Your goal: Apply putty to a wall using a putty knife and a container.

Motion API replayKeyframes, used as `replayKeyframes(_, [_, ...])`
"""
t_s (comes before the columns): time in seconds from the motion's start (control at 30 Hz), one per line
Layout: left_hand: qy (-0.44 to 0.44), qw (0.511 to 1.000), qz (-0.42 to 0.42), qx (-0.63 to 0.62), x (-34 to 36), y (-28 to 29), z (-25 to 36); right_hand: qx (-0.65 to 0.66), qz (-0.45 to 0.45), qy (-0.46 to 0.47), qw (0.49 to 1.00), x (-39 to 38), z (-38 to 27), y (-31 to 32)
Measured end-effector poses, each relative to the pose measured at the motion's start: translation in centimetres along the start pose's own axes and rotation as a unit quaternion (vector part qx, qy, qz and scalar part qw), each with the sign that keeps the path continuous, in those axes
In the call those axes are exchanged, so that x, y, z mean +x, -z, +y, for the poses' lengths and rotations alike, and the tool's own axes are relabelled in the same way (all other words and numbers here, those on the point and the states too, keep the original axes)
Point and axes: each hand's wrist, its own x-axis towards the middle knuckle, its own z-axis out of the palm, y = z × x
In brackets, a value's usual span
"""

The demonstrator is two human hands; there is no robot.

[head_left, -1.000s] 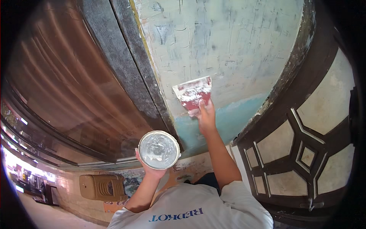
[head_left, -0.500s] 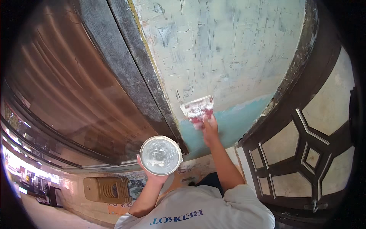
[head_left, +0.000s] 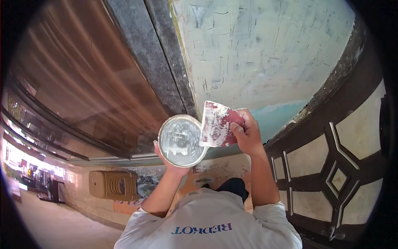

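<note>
My left hand [head_left: 176,169] is wrapped round a round tub [head_left: 183,135], whose open top faces up and shows a little white paste inside. In my right hand [head_left: 248,135] is a wide red putty knife [head_left: 219,125], its face smeared with white paste. The blade's edge is at the tub's right rim and appears to touch it. Beyond both hands stands a wall [head_left: 265,54] with patchy pale filler over blue-green paint.
A brown-curtained glass pane [head_left: 78,83] and dark frame [head_left: 145,45] border the wall on the left. To the right is a dark door with pale panels [head_left: 311,166]. Stacked brown plastic stools [head_left: 112,185] stand at lower left.
The putty knife has come away from the wall and turned sideways to the tub's rim. My left hand has raised the tub toward it. The view has shifted slightly.
</note>
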Motion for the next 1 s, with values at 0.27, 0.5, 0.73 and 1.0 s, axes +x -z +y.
replayKeyframes(0.27, [-0.034,0.999,-0.024,0.03,-2.0,-1.6,-6.7,-0.088,-0.049,-0.022,0.995,-2.2,-0.7,4.0])
replayKeyframes(0.5, [-0.076,0.994,-0.06,0.04,-4.1,-5.2,-17.5,0.049,-0.064,-0.172,0.982,-5.2,2.5,11.1])
replayKeyframes(0.73, [-0.079,0.993,-0.068,0.047,-6.0,-8.9,-31.0,0.118,-0.026,-0.21,0.97,-10.6,4.2,21.7])
replayKeyframes(1.0, [-0.009,0.997,0.042,-0.069,-6.5,-11.1,-36.3,-0.059,0.002,0.072,0.996,-11.9,3.7,30.8])
